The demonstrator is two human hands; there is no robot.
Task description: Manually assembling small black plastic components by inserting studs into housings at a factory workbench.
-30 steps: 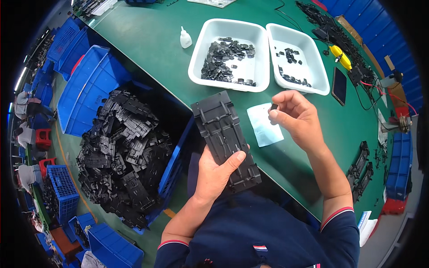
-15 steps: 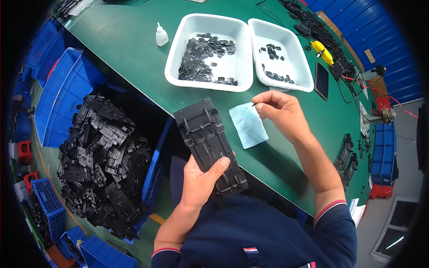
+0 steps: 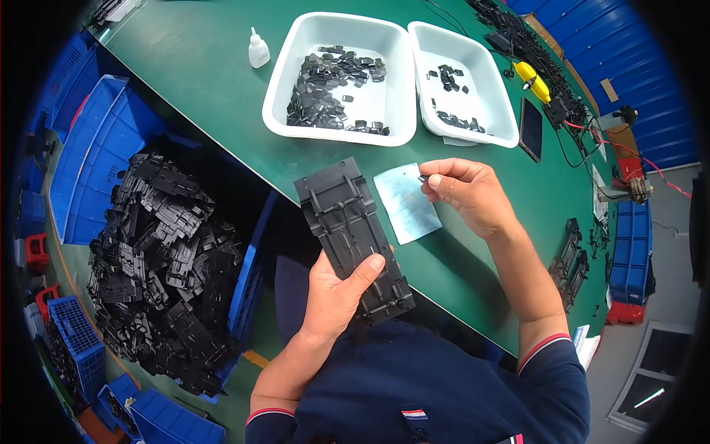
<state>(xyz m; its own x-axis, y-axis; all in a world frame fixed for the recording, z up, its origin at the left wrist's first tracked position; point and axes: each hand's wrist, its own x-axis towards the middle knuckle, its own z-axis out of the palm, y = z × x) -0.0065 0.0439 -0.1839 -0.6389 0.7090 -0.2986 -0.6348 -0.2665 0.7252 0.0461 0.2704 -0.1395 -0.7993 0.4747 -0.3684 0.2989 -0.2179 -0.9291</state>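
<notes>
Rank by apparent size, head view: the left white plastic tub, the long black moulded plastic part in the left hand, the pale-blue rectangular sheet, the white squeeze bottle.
1. Left tub
2. Black moulded part; probably nearer the camera, which may enlarge it
3. Pale-blue sheet
4. White squeeze bottle

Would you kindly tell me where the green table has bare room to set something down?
The table is bare left of the bottle, and between the right hand, the phone and the black frames. It is crowded along the far right edge, with black parts and a yellow object; the white tubs leave hardly any gap between them.
</notes>
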